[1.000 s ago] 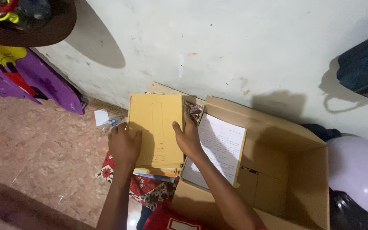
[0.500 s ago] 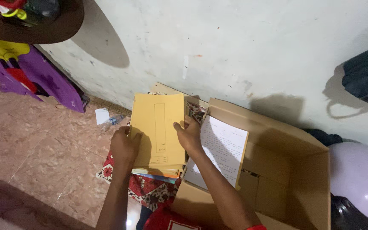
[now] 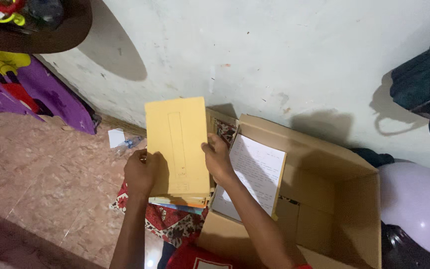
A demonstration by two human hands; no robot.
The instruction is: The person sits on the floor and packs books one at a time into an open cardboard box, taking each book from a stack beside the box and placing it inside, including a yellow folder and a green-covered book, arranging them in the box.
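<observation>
Two hands grip one stack of flat paper goods, topped by a yellow folder [image 3: 177, 144]. The left hand [image 3: 142, 172] clamps the stack's left edge and the right hand [image 3: 217, 160] its right edge, fingers wrapped over the cover. The stack is held above the floor, just left of an open cardboard box [image 3: 324, 199], over a red patterned cloth [image 3: 165, 221]. Thinner coloured booklets [image 3: 177, 204] show at the stack's near edge. Inside the box, a lined paper sheet [image 3: 255, 172] leans against the left wall. The step in hand appears to be carrying the stack at the box's edge; whether into or out of the box cannot be told. Any further move calls for even pressure from both sides, lest the lower booklets slip out.
</observation>
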